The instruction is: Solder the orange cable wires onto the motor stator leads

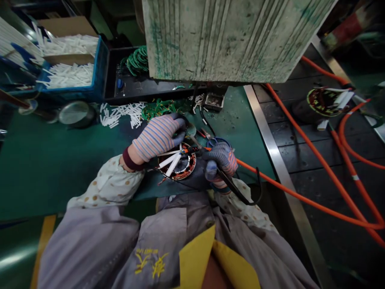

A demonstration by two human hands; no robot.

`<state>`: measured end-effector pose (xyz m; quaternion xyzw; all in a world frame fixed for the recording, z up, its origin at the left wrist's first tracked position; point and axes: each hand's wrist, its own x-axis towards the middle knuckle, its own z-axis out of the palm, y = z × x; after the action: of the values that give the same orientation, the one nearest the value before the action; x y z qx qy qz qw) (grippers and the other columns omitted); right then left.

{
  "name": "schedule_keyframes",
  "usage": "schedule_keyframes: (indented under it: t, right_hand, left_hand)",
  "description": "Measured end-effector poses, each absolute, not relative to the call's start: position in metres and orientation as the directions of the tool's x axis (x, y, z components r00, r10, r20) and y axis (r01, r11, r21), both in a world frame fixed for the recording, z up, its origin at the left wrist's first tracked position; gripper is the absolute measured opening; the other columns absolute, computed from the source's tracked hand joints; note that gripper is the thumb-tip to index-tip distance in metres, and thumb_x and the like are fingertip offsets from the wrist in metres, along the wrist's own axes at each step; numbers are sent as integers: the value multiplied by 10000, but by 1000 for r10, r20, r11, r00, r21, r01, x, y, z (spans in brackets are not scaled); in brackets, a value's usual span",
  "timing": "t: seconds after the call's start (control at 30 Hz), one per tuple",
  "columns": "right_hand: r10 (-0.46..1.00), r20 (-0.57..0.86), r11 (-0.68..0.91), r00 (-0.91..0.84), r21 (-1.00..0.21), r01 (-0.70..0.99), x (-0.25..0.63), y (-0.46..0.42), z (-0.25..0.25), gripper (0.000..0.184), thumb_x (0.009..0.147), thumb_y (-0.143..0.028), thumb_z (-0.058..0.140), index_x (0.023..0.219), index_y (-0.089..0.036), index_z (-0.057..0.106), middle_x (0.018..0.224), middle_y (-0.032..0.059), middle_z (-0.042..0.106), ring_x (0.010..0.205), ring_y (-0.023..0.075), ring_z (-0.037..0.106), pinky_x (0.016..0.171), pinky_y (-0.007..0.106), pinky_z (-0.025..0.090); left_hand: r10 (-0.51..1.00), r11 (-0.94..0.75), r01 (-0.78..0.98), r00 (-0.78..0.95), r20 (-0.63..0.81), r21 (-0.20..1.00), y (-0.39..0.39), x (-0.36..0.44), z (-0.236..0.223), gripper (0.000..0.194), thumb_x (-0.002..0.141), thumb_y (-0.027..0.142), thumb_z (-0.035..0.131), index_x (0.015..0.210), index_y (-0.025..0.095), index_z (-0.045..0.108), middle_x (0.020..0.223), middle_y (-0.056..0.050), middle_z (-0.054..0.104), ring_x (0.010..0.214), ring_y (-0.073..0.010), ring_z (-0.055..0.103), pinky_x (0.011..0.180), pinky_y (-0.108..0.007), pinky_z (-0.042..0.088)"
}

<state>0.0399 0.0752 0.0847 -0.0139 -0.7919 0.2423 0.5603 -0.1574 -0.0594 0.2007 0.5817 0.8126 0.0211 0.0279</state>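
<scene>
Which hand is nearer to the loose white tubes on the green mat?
Left. The left hand is close beside the loose white tubes; the right hand lies farther off, past the wound stator.

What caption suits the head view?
Left hand and right hand, in striped gloves, work over a wound motor stator with white sleeves; the right holds a black-handled tool.

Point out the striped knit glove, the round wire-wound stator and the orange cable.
Striped knit glove (158, 136), head view, back of the hand.
Round wire-wound stator (184, 170), head view, lower rim.
Orange cable (300, 196), head view, middle stretch.
</scene>
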Motion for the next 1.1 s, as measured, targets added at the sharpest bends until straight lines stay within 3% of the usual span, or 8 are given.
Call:
schedule_keyframes:
  t: [0.3, 0.5, 0.6, 0.7, 0.8, 0.93, 1.1]
  right_hand:
    - [312, 879, 858, -361, -424, -290, 38, 73, 84, 427, 1208, -493, 505, 967, -282, 786, 779, 29, 661, 760, 234, 656, 756, 400, 537]
    - [321, 865, 897, -386, -408, -171, 42, 72, 76, 577, 1201, -567, 397, 892, -288, 797, 738, 43, 650, 725, 247, 653, 749, 425, 554]
    - [403, 829, 875, -388, -473, -103, 42, 69, 80, 577, 1195, -545, 392, 887, -282, 803, 805, 64, 681, 794, 264, 654, 792, 439, 558]
    - [483, 701, 847, -524, -525, 78, 30, 70, 95, 458, 1173, -457, 456, 1130, -278, 875, 990, 94, 724, 963, 294, 647, 901, 463, 559]
    - [459, 508, 863, -729, -451, 229, 13, 73, 114, 423, 1149, -397, 558, 1444, -322, 851, 1156, 108, 715, 1076, 309, 607, 964, 469, 535]
    - [461, 393, 855, -796, -435, 281, 5, 76, 124, 410, 1187, -367, 550, 1454, -311, 856, 1201, 124, 693, 1123, 318, 598, 983, 476, 526]
    - [420, 451, 881, -787, -410, 236, 8, 75, 117, 418, 1164, -334, 580, 1480, -319, 853, 1222, 106, 667, 1147, 310, 603, 974, 465, 513]
  left_hand:
    - [936, 351, 933, -350, -25, 80, -59, -156, 198, 338, 1122, 351, 619, 1264, 138, 838, 1129, -164, 797, 992, -354, 771, 843, -425, 557]
    - [908, 415, 899, -419, -6, 137, -61, -154, 200, 351, 1143, 391, 613, 1280, 172, 852, 1135, -137, 800, 970, -315, 761, 849, -398, 554]
    - [907, 417, 896, -422, -4, 150, -61, -154, 198, 358, 1141, 415, 604, 1246, 188, 860, 1139, -126, 799, 973, -309, 763, 862, -397, 565]
    - [905, 419, 894, -425, 7, 157, -60, -154, 195, 349, 1130, 407, 611, 1232, 185, 862, 1141, -130, 798, 991, -315, 764, 874, -403, 573]
    - [903, 419, 892, -430, 27, 171, -59, -154, 192, 345, 1117, 381, 622, 1231, 155, 857, 1161, -156, 795, 1023, -334, 762, 887, -419, 580]
    - [899, 419, 886, -436, 48, 199, -59, -153, 191, 354, 1115, 383, 610, 1229, 168, 867, 1220, -153, 793, 1033, -331, 768, 883, -414, 584]
    - [908, 402, 891, -417, 32, 209, -60, -159, 192, 366, 1107, 396, 613, 1250, 180, 872, 1237, -138, 812, 1041, -315, 783, 901, -390, 595]
